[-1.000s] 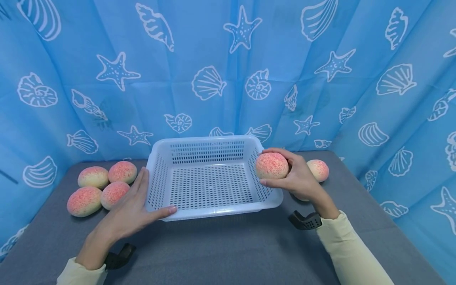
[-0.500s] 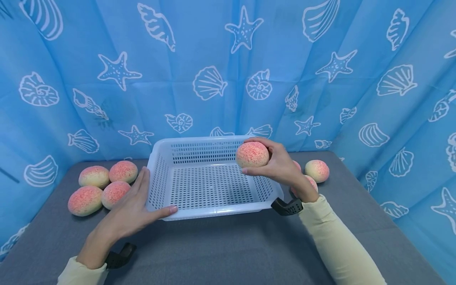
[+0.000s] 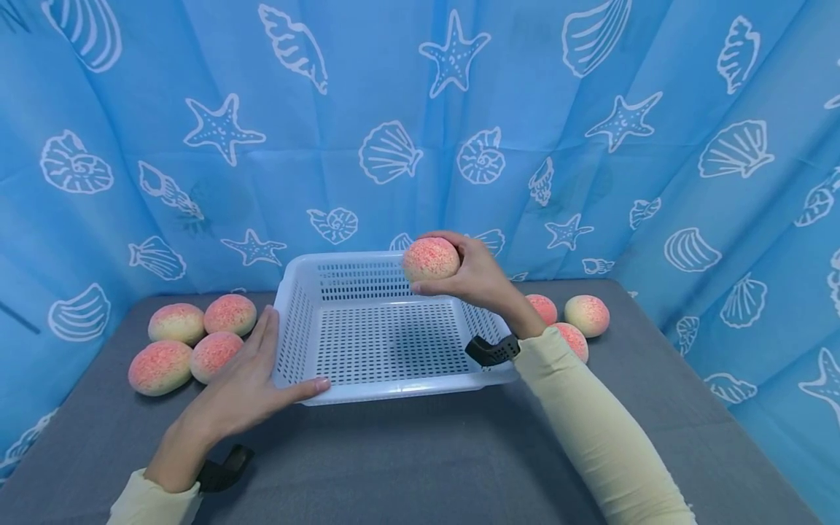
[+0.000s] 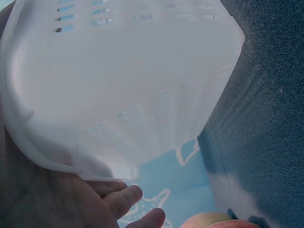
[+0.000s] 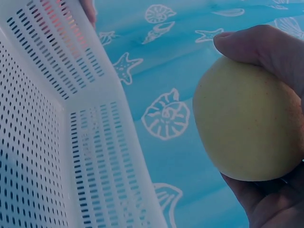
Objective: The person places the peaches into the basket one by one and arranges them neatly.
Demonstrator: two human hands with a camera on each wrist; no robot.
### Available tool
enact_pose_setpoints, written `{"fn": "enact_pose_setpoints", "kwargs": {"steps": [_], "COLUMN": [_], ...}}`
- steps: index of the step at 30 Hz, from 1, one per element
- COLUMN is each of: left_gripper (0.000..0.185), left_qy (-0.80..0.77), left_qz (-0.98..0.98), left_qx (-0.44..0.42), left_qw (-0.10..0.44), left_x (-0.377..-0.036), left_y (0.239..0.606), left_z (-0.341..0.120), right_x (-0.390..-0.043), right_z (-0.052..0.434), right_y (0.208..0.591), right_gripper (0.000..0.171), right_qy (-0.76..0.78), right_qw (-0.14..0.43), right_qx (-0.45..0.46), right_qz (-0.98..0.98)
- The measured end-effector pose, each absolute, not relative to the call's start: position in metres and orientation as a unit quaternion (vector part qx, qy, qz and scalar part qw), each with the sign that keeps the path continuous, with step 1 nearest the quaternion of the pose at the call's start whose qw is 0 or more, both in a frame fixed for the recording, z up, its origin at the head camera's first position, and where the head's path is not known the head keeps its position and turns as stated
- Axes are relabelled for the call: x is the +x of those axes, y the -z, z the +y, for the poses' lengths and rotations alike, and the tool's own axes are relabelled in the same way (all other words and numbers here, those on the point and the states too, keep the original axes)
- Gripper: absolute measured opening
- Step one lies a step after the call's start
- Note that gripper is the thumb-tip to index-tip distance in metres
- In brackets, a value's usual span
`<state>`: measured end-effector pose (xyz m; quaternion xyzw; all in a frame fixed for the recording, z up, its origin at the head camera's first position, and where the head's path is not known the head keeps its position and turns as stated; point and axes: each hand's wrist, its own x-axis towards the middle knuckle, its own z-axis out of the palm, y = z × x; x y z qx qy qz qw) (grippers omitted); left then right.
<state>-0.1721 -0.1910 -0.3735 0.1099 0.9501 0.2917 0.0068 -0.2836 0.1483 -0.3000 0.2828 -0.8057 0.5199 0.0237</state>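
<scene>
My right hand [image 3: 482, 273] grips a pink-and-cream peach [image 3: 431, 259] between thumb and fingers, held up over the back right part of a white plastic basket [image 3: 394, 391]. From the right wrist view, the cream underside of the peach [image 5: 247, 123] shows, with the thumb along one side. Against the basket's left end rests my left hand [image 3: 239, 383], its fingers straight along the outer wall and the thumb lying on the front rim. The left wrist view shows the fingers [image 4: 124, 199] under the rim of the basket [image 4: 118, 80]. Nothing lies on the visible basket floor.
Several peaches sit clustered left of the basket, one of them at the front [image 3: 160, 368]. To its right are three more, including a cream-sided peach [image 3: 587, 316]. A blue shell-print curtain [image 3: 295, 146] hangs behind the grey tabletop [image 3: 394, 467].
My right hand has carried the peach leftward and a little up, from the basket's right rim to over its back right part. The left hand stays at the basket's left end.
</scene>
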Motion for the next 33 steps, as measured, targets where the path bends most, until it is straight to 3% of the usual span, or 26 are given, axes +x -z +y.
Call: {"fn": "enact_pose_setpoints", "kwargs": {"steps": [33], "left_gripper": [0.136], "left_qy": [-0.281], "left_qz": [0.954], "left_qx": [0.103], "left_qw": [0.012], "left_x": [-0.175], "left_y": [0.375], "left_z": [-0.191], "right_x": [-0.341], "right_z": [0.046], "right_y": [0.324], "right_gripper": [0.061], "right_qy": [-0.607], "right_qw": [-0.079], "right_qx": [0.234], "right_qz": [-0.756]}}
